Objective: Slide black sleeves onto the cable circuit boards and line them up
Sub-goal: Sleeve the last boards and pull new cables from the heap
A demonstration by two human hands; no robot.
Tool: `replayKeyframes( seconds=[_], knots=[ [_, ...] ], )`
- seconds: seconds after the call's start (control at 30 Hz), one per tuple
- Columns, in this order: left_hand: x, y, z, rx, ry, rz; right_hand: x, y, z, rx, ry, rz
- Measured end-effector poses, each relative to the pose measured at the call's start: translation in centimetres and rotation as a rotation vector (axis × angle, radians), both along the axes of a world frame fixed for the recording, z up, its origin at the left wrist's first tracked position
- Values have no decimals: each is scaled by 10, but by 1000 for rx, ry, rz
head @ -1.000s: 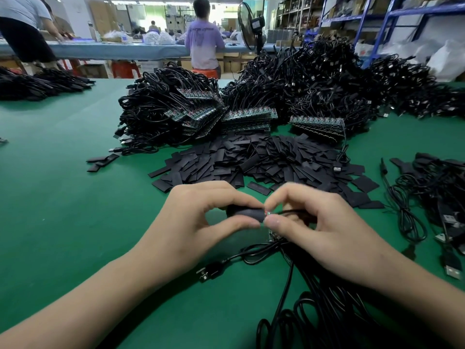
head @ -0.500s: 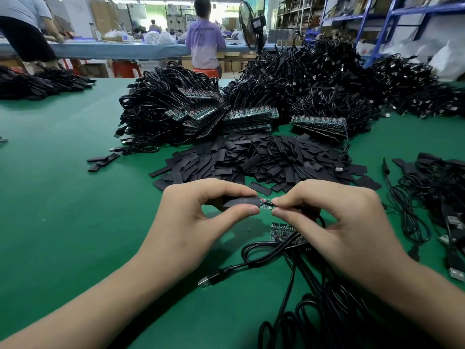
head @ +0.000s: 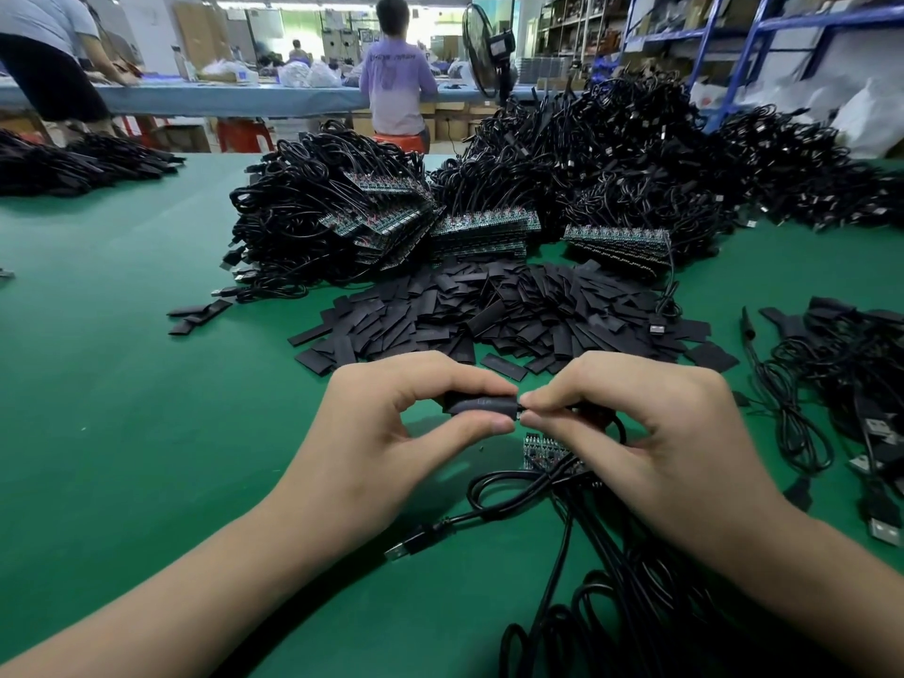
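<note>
My left hand (head: 386, 428) pinches a black sleeve (head: 477, 404) between thumb and forefinger just above the green table (head: 122, 408). My right hand (head: 650, 433) pinches the cable end right at the sleeve's right opening; the circuit board is hidden inside the sleeve. Fingertips of both hands nearly touch. Under my hands lies a small row of bare circuit boards (head: 540, 450) with their black cables (head: 611, 555) trailing toward me. A heap of loose black sleeves (head: 489, 315) spreads just beyond my hands.
Behind the sleeves stand large piles of cables with stacked circuit boards (head: 484, 230). More cables with USB plugs (head: 861, 418) lie at the right. A USB plug (head: 406, 545) lies below my left hand. People work at a far bench (head: 220, 97), beside a fan (head: 482, 48).
The board tip that showed between my fingertips half a second ago has gone inside the sleeve. Both hands stayed in nearly the same place, pressed closer together.
</note>
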State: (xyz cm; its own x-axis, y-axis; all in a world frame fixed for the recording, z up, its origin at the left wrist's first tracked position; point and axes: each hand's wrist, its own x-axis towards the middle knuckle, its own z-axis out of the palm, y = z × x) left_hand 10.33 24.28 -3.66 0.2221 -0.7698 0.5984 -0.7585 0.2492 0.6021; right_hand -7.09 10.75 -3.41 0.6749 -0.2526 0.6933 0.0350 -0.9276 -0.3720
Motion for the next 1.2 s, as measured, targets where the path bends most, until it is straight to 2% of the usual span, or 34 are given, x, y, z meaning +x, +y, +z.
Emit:
replayKeyframes(
  seconds=[0.17,0.37,0.9,1.07,1.2],
  knots=[
    [1,0,2,-29,27,22,-1,1,3,155,-27,-10],
    [1,1,2,-31,52,25,-4,2,5,186,-8,-21],
    [-4,1,3,-19,16,46,-1,9,4,51,-36,-69],
    [-5,0,5,-93,57,181,1,11,5,167,-49,-81],
    [-5,-1,6,-130,84,243,2,14,5,357,-30,-34]
  ],
)
